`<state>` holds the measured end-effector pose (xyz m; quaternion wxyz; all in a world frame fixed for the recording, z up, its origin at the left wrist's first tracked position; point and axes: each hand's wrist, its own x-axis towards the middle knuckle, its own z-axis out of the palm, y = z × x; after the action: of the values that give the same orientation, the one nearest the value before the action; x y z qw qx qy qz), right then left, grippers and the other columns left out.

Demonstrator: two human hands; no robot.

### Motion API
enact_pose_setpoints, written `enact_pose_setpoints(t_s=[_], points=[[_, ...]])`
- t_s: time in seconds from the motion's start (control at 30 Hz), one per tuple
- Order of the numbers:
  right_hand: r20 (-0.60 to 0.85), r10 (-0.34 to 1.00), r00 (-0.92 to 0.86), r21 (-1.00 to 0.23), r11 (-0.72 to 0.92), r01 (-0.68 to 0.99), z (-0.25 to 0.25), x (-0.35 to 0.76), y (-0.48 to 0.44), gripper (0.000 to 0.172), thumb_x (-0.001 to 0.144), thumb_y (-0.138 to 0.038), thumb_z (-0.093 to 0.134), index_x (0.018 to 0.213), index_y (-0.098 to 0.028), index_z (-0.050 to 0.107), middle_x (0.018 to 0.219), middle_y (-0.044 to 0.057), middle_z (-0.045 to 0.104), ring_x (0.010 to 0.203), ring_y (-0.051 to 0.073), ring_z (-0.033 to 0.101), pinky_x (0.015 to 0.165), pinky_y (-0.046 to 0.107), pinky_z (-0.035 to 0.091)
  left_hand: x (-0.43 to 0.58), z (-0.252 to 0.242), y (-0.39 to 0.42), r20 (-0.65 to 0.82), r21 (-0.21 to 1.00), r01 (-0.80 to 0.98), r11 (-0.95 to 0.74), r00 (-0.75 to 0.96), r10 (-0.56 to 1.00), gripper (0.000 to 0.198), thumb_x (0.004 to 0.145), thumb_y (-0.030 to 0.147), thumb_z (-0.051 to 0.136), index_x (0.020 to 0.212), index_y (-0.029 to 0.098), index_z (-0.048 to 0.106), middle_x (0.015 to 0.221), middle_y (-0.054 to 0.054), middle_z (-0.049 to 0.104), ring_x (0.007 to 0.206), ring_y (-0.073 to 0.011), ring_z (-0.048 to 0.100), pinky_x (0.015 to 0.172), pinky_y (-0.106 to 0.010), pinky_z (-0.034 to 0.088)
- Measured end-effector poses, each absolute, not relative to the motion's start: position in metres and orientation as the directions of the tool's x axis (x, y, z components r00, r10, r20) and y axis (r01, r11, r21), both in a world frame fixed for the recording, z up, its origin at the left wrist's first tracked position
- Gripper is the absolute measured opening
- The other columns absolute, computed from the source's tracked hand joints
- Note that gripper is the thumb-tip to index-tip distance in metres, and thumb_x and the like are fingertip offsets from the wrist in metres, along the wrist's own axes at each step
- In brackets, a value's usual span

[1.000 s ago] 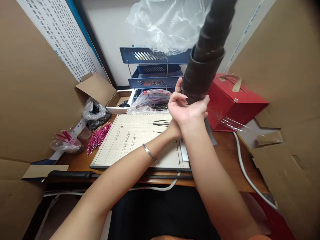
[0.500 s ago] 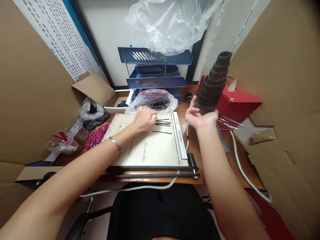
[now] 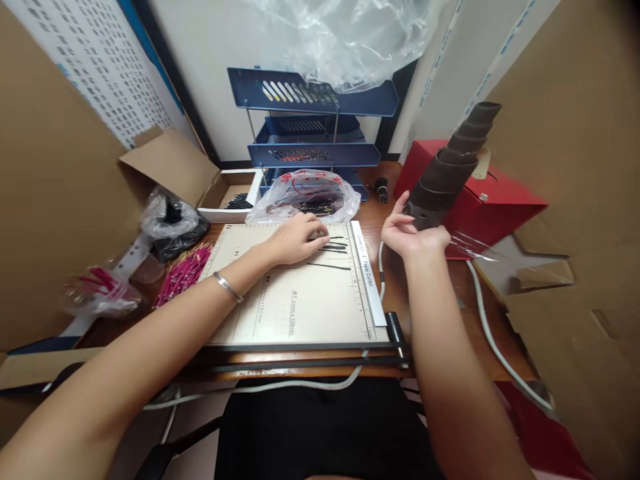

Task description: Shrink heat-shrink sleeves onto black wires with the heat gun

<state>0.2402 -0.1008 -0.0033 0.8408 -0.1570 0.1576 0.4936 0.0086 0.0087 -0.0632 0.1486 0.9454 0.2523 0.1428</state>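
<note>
My left hand [image 3: 300, 238], palm down with a silver bangle at the wrist, rests over the board of a paper cutter [image 3: 320, 307]. Its fingers are loosely stretched and slightly apart, touching the left ends of several thin black cords [image 3: 336, 247]. Another black cord [image 3: 327, 266] lies separately, nearer me. On the right, my right hand [image 3: 416, 239] grips the base of a dark stepped tube [image 3: 443, 177], its palm turned up and thumb along the left side. The tube narrows upward in rings and tilts right; some fingers are hidden behind it.
Beyond the cutter lies a plastic bag [image 3: 320, 193] of dark cords, before blue trays [image 3: 315, 155]. Pink gold-tipped sticks [image 3: 185, 273] and an open carton [image 3: 233, 190] sit left. A red box [image 3: 510, 193] stands behind the tube; a white cable [image 3: 483, 333] runs beside my right arm.
My left hand has loosened from a fist and its fingers now reach over the cord ends. The tube leans farther right in my right hand. The view has shifted slightly.
</note>
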Motion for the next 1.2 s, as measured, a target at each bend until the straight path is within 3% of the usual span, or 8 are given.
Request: enact_pose_setpoints(t_s=[0.13, 0.27, 0.43, 0.67, 0.77, 0.9, 1.1, 1.2], points=[[-0.455, 0.741, 0.494, -0.14, 0.488, -0.862, 0.001, 0.234, -0.102, 0.065, 0.113, -0.064, 0.008, 0.099, -0.022, 0.055, 0.076, 0.002, 0.066, 0.056, 0.01, 0.061, 0.037, 0.012, 0.032, 0.007, -0.064, 0.01, 0.221, 0.437, 0.371, -0.819, 0.839, 0.498, 0.044, 0.106, 0.056, 0.052, 0.112, 0.022, 0.08, 0.119, -0.013, 0.073, 0.116, -0.0325, 0.065, 0.108, -0.05, 0.049], [-0.38, 0.79, 0.481, -0.326, 0.373, -0.869, -0.003, 0.236, -0.107, 0.069, 0.113, -0.064, 0.001, 0.089, -0.023, 0.051, 0.07, 0.003, 0.063, 0.044, 0.01, 0.034, 0.039, 0.02, 0.031, -0.001, -0.058, 0.002, 0.224, 0.516, 0.315, -0.797, 0.848, 0.48, 0.038, 0.105, 0.054, 0.058, 0.106, 0.023, 0.08, 0.114, -0.01, 0.074, 0.112, -0.03, 0.066, 0.104, -0.047, 0.05], [-0.097, 0.899, 0.427, -0.667, 0.26, -0.698, -0.011, 0.242, -0.127, 0.056, 0.107, -0.073, 0.043, 0.085, -0.024, 0.058, 0.069, 0.001, 0.058, 0.049, 0.011, 0.021, 0.044, 0.029, 0.029, -0.007, -0.056, -0.008, 0.151, 0.55, 0.331, -0.766, 0.863, 0.481, 0.047, 0.093, 0.066, 0.079, 0.111, 0.023, 0.079, 0.119, -0.009, 0.074, 0.113, -0.0308, 0.067, 0.103, -0.047, 0.049], [0.029, 0.972, 0.232, -0.949, 0.099, -0.3, 0.005, 0.214, -0.109, 0.036, 0.095, -0.059, 0.076, 0.099, -0.024, 0.068, 0.078, 0.0, 0.066, 0.05, 0.009, 0.035, 0.051, 0.029, 0.035, -0.004, -0.052, -0.015, 0.093, 0.498, 0.394, -0.772, 0.861, 0.499, 0.045, 0.09, 0.061, 0.084, 0.11, 0.022, 0.075, 0.121, -0.009, 0.074, 0.115, -0.0328, 0.066, 0.103, -0.049, 0.047], [0.059, 0.979, 0.194, -0.986, 0.088, -0.143, 0.001, 0.207, -0.089, 0.046, 0.084, -0.061, 0.089, 0.096, -0.022, 0.067, 0.074, -0.002, 0.062, 0.053, 0.008, 0.042, 0.051, 0.027, 0.033, -0.002, -0.052, -0.018, 0.098, 0.477, 0.393, -0.786, 0.865, 0.492, 0.031, 0.096, 0.05, 0.077, 0.104, 0.021, 0.073, 0.114, -0.009, 0.076, 0.11, -0.031, 0.066, 0.099, -0.046, 0.046], [0.067, 0.974, 0.214, -0.997, 0.056, 0.057, -0.016, 0.22, -0.083, 0.056, 0.07, -0.064, 0.098, 0.088, -0.021, 0.066, 0.06, -0.008, 0.041, 0.052, 0.006, 0.027, 0.049, 0.026, 0.018, 0.0, -0.053, -0.023, 0.102, 0.438, 0.409, -0.801, 0.862, 0.496, 0.024, 0.099, 0.044, 0.073, 0.098, 0.02, 0.072, 0.105, -0.008, 0.077, 0.104, -0.0295, 0.065, 0.094, -0.045, 0.044], [0.156, 0.966, 0.207, -0.937, 0.078, 0.341, -0.045, 0.249, -0.095, 0.046, 0.08, -0.06, 0.09, 0.094, -0.018, 0.08, 0.067, -0.001, 0.056, 0.062, 0.011, 0.038, 0.057, 0.029, 0.027, 0.004, -0.051, -0.03, 0.075, 0.375, 0.445, -0.813, 0.86, 0.505, 0.023, 0.1, 0.041, 0.071, 0.093, 0.02, 0.071, 0.097, -0.006, 0.078, 0.096, -0.0279, 0.063, 0.088, -0.043, 0.041], [0.14, 0.978, 0.156, -0.862, 0.043, 0.506, -0.052, 0.25, -0.1, 0.04, 0.087, -0.055, 0.082, 0.093, -0.016, 0.084, 0.062, -0.002, 0.051, 0.061, 0.012, 0.037, 0.059, 0.031, 0.026, 0.005, -0.046, -0.035, 0.058, 0.343, 0.468, -0.814, 0.855, 0.516, 0.024, 0.1, 0.041, 0.07, 0.091, 0.02, 0.071, 0.098, -0.007, 0.079, 0.097, -0.0284, 0.064, 0.088, -0.044, 0.04]])
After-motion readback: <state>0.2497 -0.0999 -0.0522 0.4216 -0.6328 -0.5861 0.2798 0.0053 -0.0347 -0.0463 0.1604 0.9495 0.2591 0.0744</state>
